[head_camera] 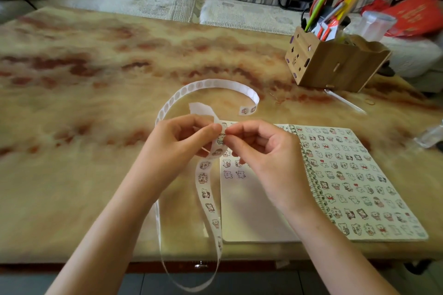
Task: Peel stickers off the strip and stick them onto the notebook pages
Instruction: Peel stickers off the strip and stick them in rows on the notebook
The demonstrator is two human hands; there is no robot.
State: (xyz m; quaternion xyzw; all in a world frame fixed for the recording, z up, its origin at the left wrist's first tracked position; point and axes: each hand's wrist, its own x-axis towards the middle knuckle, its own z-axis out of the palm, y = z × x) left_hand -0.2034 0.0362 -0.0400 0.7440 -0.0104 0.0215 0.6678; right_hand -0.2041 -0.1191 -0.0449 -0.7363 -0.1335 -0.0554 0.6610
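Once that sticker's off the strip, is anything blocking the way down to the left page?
Nothing visible. The left hand and right hand pinch the strip just above the left page, which lies open, mostly bare.

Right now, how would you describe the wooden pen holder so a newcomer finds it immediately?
Start at the marbled table. Go to its far right corner, beyond the open notebook. The pen holder is the light wooden box with cut-out holes, unlike the clear plastic cup behind it.

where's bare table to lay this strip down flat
The table is bare over its whole left half, left of the strip, and in the far band between the strip's loop and the sofa. The right is crowded: notebook, pen box, white stick between them.
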